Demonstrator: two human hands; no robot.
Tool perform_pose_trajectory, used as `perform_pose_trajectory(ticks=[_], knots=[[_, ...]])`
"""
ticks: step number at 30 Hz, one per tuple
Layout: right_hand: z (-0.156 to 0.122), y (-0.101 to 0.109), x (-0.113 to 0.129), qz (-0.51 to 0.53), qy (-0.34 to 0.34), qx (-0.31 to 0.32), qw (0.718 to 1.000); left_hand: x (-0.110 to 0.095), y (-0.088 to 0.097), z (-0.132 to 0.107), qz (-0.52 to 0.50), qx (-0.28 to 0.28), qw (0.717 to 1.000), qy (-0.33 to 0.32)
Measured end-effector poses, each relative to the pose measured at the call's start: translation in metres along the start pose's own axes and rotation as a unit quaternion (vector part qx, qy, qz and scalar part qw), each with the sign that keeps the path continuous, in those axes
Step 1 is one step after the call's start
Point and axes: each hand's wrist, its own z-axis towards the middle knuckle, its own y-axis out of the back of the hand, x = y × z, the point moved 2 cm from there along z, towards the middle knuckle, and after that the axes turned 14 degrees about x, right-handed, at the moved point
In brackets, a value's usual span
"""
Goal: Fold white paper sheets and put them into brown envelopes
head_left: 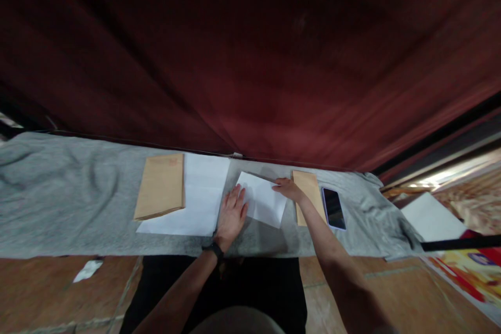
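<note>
A white sheet of paper [263, 201], apparently folded, lies at a slant on the grey cloth in front of me. My left hand [231, 214], with a dark band on the wrist, rests flat over the paper's left edge with its fingers stretched out. At the paper's upper right corner, my right hand [287, 188] has its fingers closed on the edge; the thumb is hard to make out. Left of my left hand are larger white sheets [203, 193], partly covered by a stack of brown envelopes [160, 185]. Another brown envelope [307, 188] lies partly beneath my right forearm.
A phone [334, 209] lies right of the single envelope. The grey cloth [78, 193] covers a long narrow surface, bounded behind by a dark red panel [250, 88]. A white scrap [87, 270] is on the tiled floor. A colourful package [469, 271] stands at the lower right.
</note>
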Motion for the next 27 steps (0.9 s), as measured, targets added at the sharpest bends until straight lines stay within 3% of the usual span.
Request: perform_pose_trajectory(ticks=[4, 8, 13, 17, 20, 24, 27], knots=[[-0.033, -0.009, -0.013, 0.144, -0.012, -0.033, 0.989, 0.007, 0.004, -0.001, -0.103, -0.045, 0.993, 0.043], [-0.067, -0.053, -0.021, 0.282, -0.043, -0.069, 0.956, 0.01, 0.005, -0.002, -0.151, -0.061, 0.984, 0.069], [-0.091, -0.101, -0.026, 0.383, -0.072, -0.085, 0.917, 0.006, 0.004, -0.007, -0.134, -0.021, 0.991, 0.007], [-0.094, -0.109, -0.027, 0.415, -0.071, -0.083, 0.903, -0.012, 0.0, -0.016, -0.046, 0.066, 0.993, -0.087], [-0.093, -0.107, -0.025, 0.413, -0.068, -0.071, 0.905, -0.032, -0.002, -0.025, 0.016, 0.126, 0.985, -0.121], [-0.095, -0.107, -0.024, 0.388, -0.059, -0.063, 0.918, -0.048, -0.001, -0.038, 0.051, 0.157, 0.975, -0.147], [-0.1, -0.108, -0.029, 0.358, -0.057, -0.056, 0.93, -0.046, 0.0, -0.048, 0.059, 0.158, 0.976, -0.136]])
